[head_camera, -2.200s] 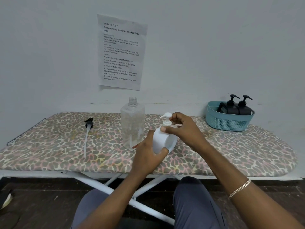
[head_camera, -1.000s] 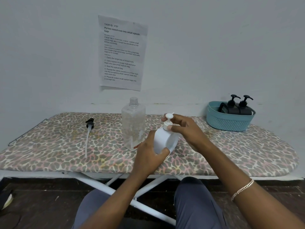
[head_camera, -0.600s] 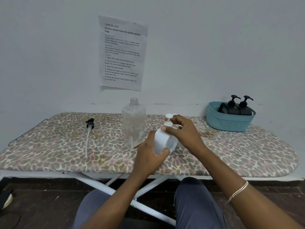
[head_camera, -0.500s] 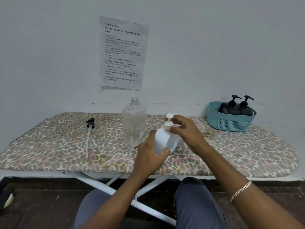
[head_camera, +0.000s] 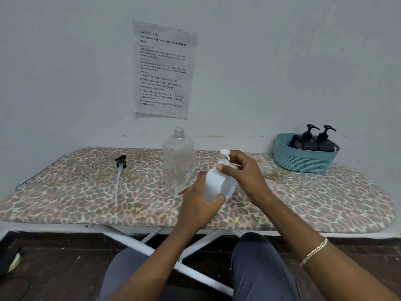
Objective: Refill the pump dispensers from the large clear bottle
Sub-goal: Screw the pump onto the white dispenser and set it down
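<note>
White pump dispenser [head_camera: 219, 185]: held off the ironing board [head_camera: 325, 203], over its near-middle, just right of the large clear bottle [head_camera: 178, 168] and not touching it. The long axis runs near to far. The base is tipped toward the wearer and the pump head [head_camera: 224, 154] points away and up.

Left hand [head_camera: 195, 203]: fingers and thumb wrapped round the dispenser body from the near-left, carrying its weight.

Right hand [head_camera: 245, 174]: comes in from the right with thumb and fingers curled round the collar under the pump head. It is the hand nearer the closure. Judgement: a twist at the collar is in hand. Whether it loosens or tightens cannot be told.

Large clear bottle: upright and uncapped, with its open neck at the far end. The contents look low, with droplets on the walls. The exact level is unclear.

Black pump [head_camera: 120, 168] with its long tube lies well to the left on the board.

Far right: a teal basket [head_camera: 303, 161] holds two black pump dispensers [head_camera: 312, 142].

A printed sheet [head_camera: 162, 68] is on the wall behind.

Room: open cover lies to the right of the hands and near the front edge. The bottle stands close on the left, so an outward left elbow could knock it.
</note>
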